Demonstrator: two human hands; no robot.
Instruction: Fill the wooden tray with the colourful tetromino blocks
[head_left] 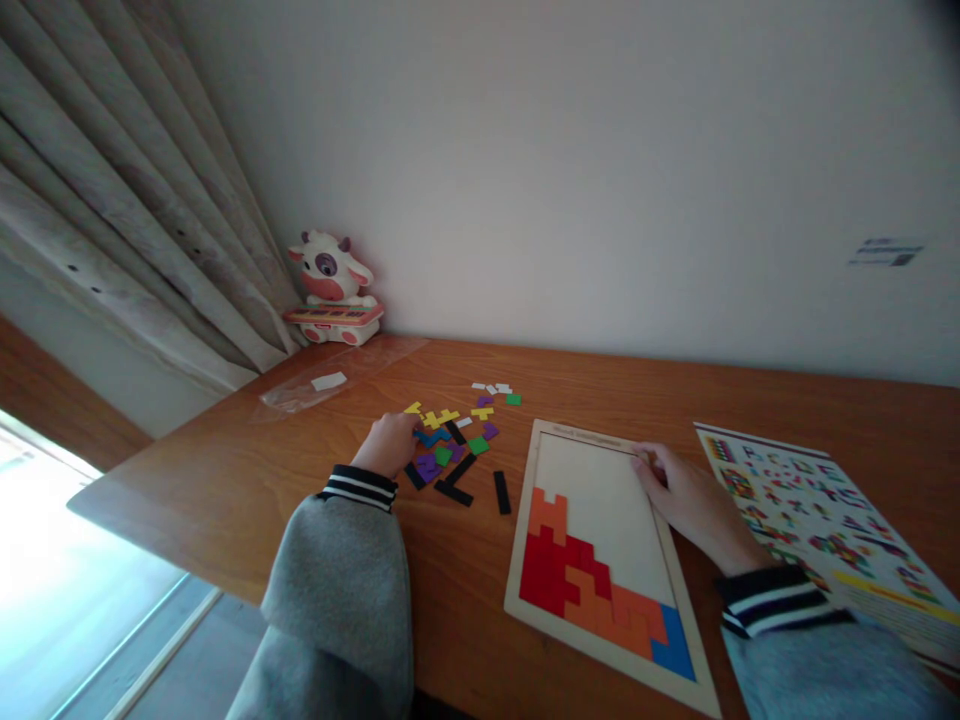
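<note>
My left hand [388,443] reaches into a loose group of flat coloured puzzle pieces on the wooden table. Its fingers are curled together, with the tips at the left end of a blue puzzle piece [435,438]; part of the fingers is hidden. Yellow [448,415], black [454,493], green [478,446] and purple [428,468] pieces lie around it. My right hand [675,490] grips the upper right edge of a wooden puzzle board [534,470]. Red [544,572], orange [600,605] and blue pieces fill the board's lower part; its upper part is bare white.
A printed pattern sheet [817,500] lies right of the board, partly under my right sleeve. At the back left, a toy cow with a keyboard [335,290] stands by the curtain [142,190]. A clear plastic bag [300,392] lies before it. The wall bounds the table's back.
</note>
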